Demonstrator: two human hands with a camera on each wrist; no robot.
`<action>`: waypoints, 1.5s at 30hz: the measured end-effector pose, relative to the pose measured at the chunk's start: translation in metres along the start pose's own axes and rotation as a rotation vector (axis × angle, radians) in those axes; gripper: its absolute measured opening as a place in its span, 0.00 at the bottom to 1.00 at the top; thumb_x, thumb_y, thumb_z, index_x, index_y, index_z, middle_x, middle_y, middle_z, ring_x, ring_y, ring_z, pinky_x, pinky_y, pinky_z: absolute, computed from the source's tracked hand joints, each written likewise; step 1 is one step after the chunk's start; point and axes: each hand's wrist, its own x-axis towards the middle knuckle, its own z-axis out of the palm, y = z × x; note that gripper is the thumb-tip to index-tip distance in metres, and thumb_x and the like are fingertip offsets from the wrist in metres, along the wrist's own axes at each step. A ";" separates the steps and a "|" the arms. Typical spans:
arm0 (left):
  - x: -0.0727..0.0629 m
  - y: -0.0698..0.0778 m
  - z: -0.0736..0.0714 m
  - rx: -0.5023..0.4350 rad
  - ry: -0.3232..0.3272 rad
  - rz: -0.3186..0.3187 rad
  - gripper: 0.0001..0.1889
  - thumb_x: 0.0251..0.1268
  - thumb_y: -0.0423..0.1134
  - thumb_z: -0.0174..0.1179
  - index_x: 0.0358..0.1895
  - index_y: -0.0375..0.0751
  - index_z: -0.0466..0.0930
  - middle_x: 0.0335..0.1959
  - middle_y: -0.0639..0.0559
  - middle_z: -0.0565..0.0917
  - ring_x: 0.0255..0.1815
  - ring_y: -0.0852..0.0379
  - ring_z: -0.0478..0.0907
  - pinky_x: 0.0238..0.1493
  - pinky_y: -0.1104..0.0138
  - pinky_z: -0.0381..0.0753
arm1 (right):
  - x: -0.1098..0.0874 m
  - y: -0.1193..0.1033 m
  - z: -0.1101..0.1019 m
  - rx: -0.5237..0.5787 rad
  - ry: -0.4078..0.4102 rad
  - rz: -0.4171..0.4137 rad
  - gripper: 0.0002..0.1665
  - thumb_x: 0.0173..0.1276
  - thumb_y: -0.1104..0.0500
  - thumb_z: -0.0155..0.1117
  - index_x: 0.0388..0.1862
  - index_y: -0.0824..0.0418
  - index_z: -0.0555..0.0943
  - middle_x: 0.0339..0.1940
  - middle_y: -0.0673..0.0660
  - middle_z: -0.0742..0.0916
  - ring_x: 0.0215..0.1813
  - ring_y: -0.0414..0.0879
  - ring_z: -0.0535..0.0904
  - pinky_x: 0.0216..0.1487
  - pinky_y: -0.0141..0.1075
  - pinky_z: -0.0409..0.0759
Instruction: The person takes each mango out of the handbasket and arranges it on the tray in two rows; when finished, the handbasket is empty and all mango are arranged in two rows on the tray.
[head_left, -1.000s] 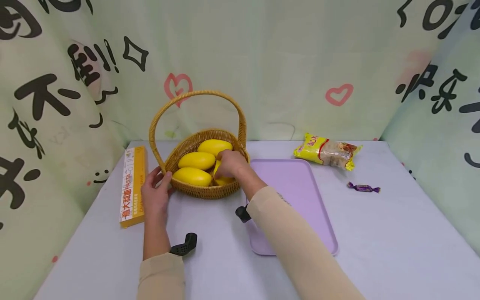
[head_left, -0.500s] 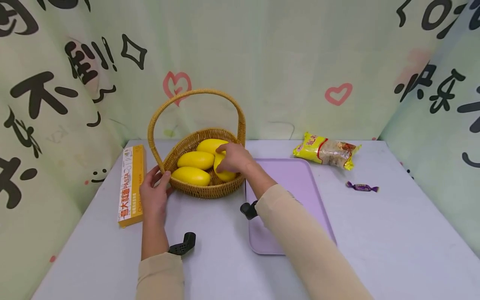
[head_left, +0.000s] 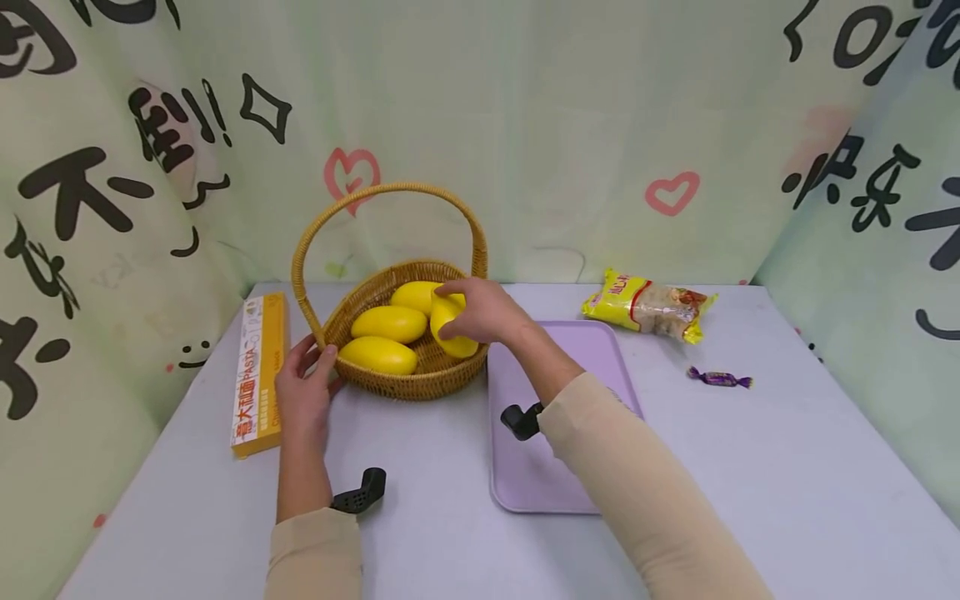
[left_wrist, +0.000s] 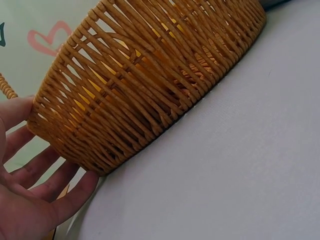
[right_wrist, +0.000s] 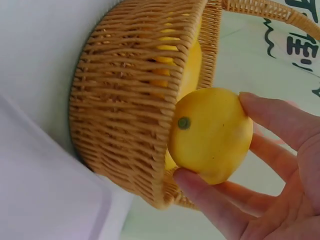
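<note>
A wicker basket [head_left: 420, 387] with a tall arched handle stands on the white table. My left hand [head_left: 306, 387] grips its left side, thumb at the rim and fingers spread against the woven outer wall [left_wrist: 150, 85] in the left wrist view. At the basket's right side, my right hand [head_left: 491, 314] pinches a yellow mango [right_wrist: 212, 137] between thumb and fingers. That mango is raised to rim height, its green stem spot facing the right wrist camera. Several other mangoes lie inside, including one at the front [head_left: 378, 356] and one behind it [head_left: 390, 323].
A lilac tray [head_left: 536, 467] lies right of the basket, partly under my right forearm. The yellow pasta box [head_left: 258, 375] is at the left. Farther right are a yellow snack bag [head_left: 648, 307] and a purple wrapped candy [head_left: 720, 378]. A printed curtain hangs behind.
My right hand has drawn back toward the right and up, lifting the mango from among the others to the basket's rim. The left hand keeps its hold on the basket.
</note>
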 end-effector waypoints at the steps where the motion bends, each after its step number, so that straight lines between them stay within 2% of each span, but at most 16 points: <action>1: 0.000 0.000 0.000 0.001 0.001 0.000 0.30 0.77 0.52 0.59 0.78 0.65 0.65 0.77 0.52 0.68 0.70 0.53 0.72 0.70 0.57 0.78 | -0.001 0.000 -0.002 0.000 -0.003 -0.002 0.39 0.65 0.55 0.75 0.75 0.50 0.74 0.79 0.58 0.73 0.69 0.54 0.72 0.60 0.44 0.81; 5: -0.001 -0.001 -0.002 0.010 0.004 -0.002 0.30 0.77 0.53 0.59 0.79 0.65 0.65 0.77 0.52 0.69 0.70 0.54 0.72 0.70 0.57 0.78 | -0.007 0.000 -0.009 -0.001 -0.010 -0.010 0.40 0.65 0.55 0.74 0.76 0.48 0.74 0.78 0.59 0.73 0.60 0.54 0.75 0.45 0.39 0.83; 7: -0.002 -0.001 -0.002 0.011 0.002 -0.001 0.30 0.77 0.53 0.58 0.79 0.64 0.64 0.77 0.52 0.69 0.70 0.54 0.72 0.71 0.57 0.78 | -0.011 -0.001 -0.014 -0.008 -0.006 -0.020 0.40 0.65 0.56 0.74 0.76 0.48 0.74 0.78 0.59 0.73 0.62 0.54 0.75 0.47 0.39 0.82; 10: -0.002 -0.001 -0.002 0.007 0.002 0.000 0.30 0.77 0.53 0.58 0.79 0.64 0.64 0.78 0.52 0.68 0.70 0.53 0.72 0.71 0.57 0.78 | -0.016 -0.001 -0.021 -0.016 0.007 -0.038 0.40 0.64 0.57 0.74 0.75 0.49 0.74 0.78 0.59 0.74 0.69 0.54 0.71 0.57 0.42 0.80; 13: -0.002 0.000 -0.001 0.002 -0.001 0.002 0.30 0.77 0.53 0.58 0.79 0.64 0.65 0.78 0.52 0.68 0.70 0.53 0.72 0.71 0.57 0.78 | -0.022 0.002 -0.027 -0.020 0.017 -0.047 0.39 0.64 0.57 0.73 0.75 0.49 0.75 0.77 0.59 0.75 0.71 0.55 0.71 0.63 0.45 0.79; 19: 0.000 -0.001 -0.002 -0.005 0.001 -0.002 0.30 0.77 0.53 0.59 0.78 0.65 0.65 0.78 0.53 0.68 0.70 0.53 0.72 0.71 0.56 0.78 | -0.031 0.011 -0.038 -0.014 0.024 -0.048 0.39 0.65 0.57 0.71 0.76 0.47 0.74 0.77 0.58 0.75 0.67 0.55 0.72 0.58 0.45 0.80; 30: 0.002 -0.003 -0.001 -0.012 -0.006 0.003 0.29 0.77 0.52 0.59 0.78 0.65 0.65 0.77 0.52 0.69 0.70 0.53 0.72 0.71 0.56 0.78 | -0.046 0.036 -0.057 0.020 0.054 0.018 0.40 0.65 0.58 0.72 0.76 0.47 0.73 0.74 0.60 0.75 0.58 0.57 0.74 0.50 0.43 0.79; 35: 0.002 -0.002 -0.003 -0.017 -0.002 0.007 0.29 0.77 0.52 0.59 0.78 0.65 0.65 0.77 0.52 0.69 0.70 0.53 0.72 0.71 0.57 0.78 | -0.047 0.049 -0.056 0.037 0.066 0.061 0.39 0.66 0.58 0.72 0.77 0.49 0.73 0.73 0.61 0.76 0.57 0.57 0.75 0.51 0.43 0.81; 45: 0.001 -0.003 0.000 -0.019 0.002 0.000 0.30 0.76 0.53 0.60 0.78 0.65 0.66 0.77 0.52 0.69 0.70 0.53 0.72 0.70 0.56 0.78 | -0.041 0.081 -0.034 -0.014 0.015 0.157 0.39 0.67 0.58 0.71 0.78 0.52 0.72 0.76 0.65 0.74 0.63 0.59 0.72 0.64 0.51 0.77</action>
